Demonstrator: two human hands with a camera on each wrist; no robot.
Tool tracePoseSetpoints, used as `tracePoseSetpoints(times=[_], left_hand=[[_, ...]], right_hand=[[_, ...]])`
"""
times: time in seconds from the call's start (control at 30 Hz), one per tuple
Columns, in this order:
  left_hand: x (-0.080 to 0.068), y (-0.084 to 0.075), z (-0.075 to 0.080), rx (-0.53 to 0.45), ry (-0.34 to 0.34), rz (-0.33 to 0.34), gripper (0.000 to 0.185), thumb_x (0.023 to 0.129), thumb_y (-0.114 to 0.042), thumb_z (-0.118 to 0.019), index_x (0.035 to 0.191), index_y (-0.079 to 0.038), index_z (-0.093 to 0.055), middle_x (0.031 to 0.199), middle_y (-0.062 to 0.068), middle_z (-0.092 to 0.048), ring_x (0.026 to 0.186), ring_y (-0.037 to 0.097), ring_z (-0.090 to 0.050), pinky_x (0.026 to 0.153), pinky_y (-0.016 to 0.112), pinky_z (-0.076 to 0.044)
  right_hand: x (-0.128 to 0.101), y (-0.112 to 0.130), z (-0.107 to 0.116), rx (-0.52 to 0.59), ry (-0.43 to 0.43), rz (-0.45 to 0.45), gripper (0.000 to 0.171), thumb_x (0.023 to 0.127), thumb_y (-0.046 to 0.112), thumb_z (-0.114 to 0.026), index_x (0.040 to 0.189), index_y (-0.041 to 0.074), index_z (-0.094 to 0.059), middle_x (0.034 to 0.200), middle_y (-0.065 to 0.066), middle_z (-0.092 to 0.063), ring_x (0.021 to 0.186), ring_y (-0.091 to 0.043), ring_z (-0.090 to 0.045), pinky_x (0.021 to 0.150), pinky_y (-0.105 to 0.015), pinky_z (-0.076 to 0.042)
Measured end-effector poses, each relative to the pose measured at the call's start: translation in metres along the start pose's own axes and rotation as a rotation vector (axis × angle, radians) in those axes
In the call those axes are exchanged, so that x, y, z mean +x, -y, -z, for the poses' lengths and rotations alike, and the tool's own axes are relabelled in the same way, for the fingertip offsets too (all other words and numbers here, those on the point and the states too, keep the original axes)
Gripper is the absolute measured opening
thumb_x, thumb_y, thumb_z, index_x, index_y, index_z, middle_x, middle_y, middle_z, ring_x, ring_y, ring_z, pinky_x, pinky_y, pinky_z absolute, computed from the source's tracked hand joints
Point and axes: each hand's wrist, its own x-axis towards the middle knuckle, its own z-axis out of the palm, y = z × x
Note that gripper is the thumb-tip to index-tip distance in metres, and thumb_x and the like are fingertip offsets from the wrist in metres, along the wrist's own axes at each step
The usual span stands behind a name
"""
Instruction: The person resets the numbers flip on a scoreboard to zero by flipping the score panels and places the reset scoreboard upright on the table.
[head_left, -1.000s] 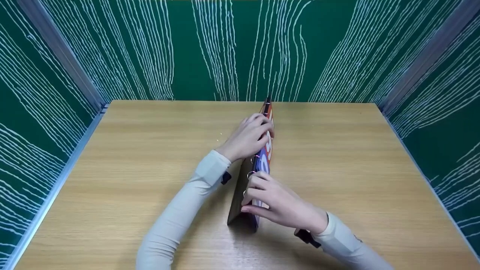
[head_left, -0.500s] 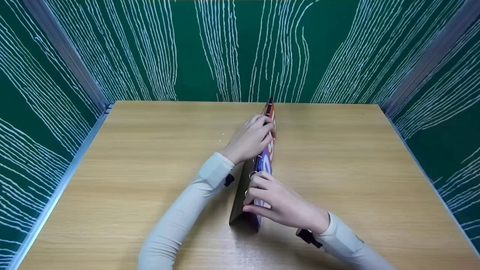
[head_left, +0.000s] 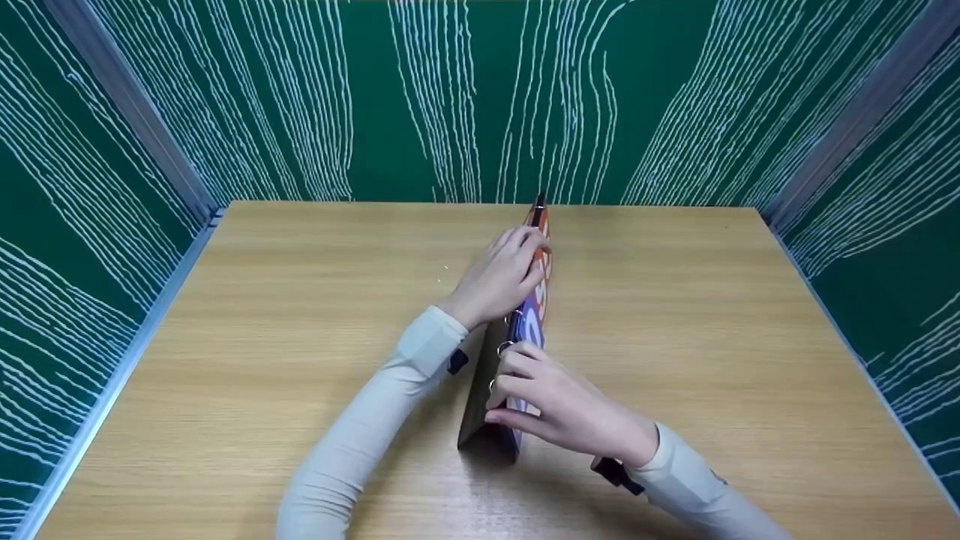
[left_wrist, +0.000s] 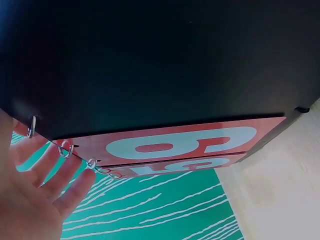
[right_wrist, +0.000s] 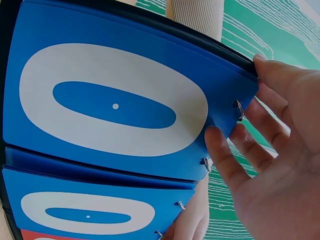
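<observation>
Head view: our left hand [head_left: 499, 274] curls over the top of a flip scoreboard [head_left: 534, 321] tented on the tabletop [head_left: 300, 300]; our right hand [head_left: 551, 401] grips its nearer end. Left wrist view: our fingers [left_wrist: 77, 195] reach past metal rings [left_wrist: 33, 125]. Right wrist view: one finger [right_wrist: 222, 155] touches a blue zero card [right_wrist: 115, 95].

We see a light brown wooden table [head_left: 322, 255], and a dark number stand [head_left: 489, 367] stands on it near the frame's middle.

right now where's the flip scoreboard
In the head view, the flip scoreboard stands on the wooden table just right of centre, left hand at its far half, right hand at its near half.
</observation>
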Motion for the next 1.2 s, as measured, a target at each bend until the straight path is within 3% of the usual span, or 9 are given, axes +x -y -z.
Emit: tracePoseSetpoints(times=[0.2, 0.33, 0.63, 0.93, 1.2], left_hand=[[-0.002, 0.001, -0.001, -0.065, -0.047, 0.029, 0.039, 0.107, -0.029, -0.045, 0.142, -0.014, -0.048, 0.145, 0.005, -0.05, 0.132, 0.019, -0.051, 0.116, 0.037, -0.044], [-0.004, 0.003, -0.002, -0.143, -0.07, 0.08, 0.044, 0.108, -0.036, -0.041, 0.148, -0.017, -0.041, 0.147, 0.004, -0.049, 0.13, 0.018, -0.051, 0.115, 0.039, -0.044], [-0.008, 0.02, -0.007, -0.265, -0.144, 0.109, 0.042, 0.11, -0.035, -0.034, 0.145, -0.013, -0.039, 0.14, 0.007, -0.052, 0.121, 0.018, -0.058, 0.097, 0.038, -0.054], [-0.019, 0.05, -0.016, -0.332, -0.072, 0.26, 0.037, 0.11, -0.02, -0.035, 0.145, -0.012, -0.042, 0.144, 0.006, -0.056, 0.131, 0.024, -0.058, 0.109, 0.043, -0.049], [-0.025, 0.072, -0.028, -0.369, 0.018, 0.308, 0.037, 0.107, -0.015, -0.036, 0.141, -0.008, -0.049, 0.142, 0.01, -0.059, 0.132, 0.027, -0.058, 0.114, 0.043, -0.045]], right_hand=[[-0.001, 0.001, 0.0, 0.012, 0.016, -0.016, 0.011, 0.097, 0.028, -0.069, 0.092, 0.019, -0.064, 0.094, 0.006, -0.057, 0.1, -0.014, -0.051, 0.088, -0.025, -0.042], [-0.001, 0.001, 0.0, 0.011, -0.001, -0.001, 0.011, 0.095, 0.026, -0.071, 0.092, 0.018, -0.064, 0.094, 0.006, -0.057, 0.1, -0.014, -0.051, 0.088, -0.025, -0.043], [0.001, 0.001, 0.003, 0.021, -0.037, 0.027, 0.017, 0.087, 0.018, -0.079, 0.091, 0.017, -0.062, 0.093, 0.005, -0.056, 0.099, -0.015, -0.05, 0.087, -0.026, -0.042], [0.001, 0.001, 0.001, 0.013, -0.005, 0.002, 0.014, 0.091, 0.023, -0.076, 0.092, 0.017, -0.063, 0.095, 0.005, -0.056, 0.1, -0.014, -0.05, 0.086, -0.025, -0.044], [0.001, 0.0, 0.001, -0.004, -0.028, 0.025, 0.014, 0.092, 0.024, -0.074, 0.093, 0.017, -0.063, 0.094, 0.005, -0.056, 0.098, -0.014, -0.05, 0.084, -0.025, -0.043]])
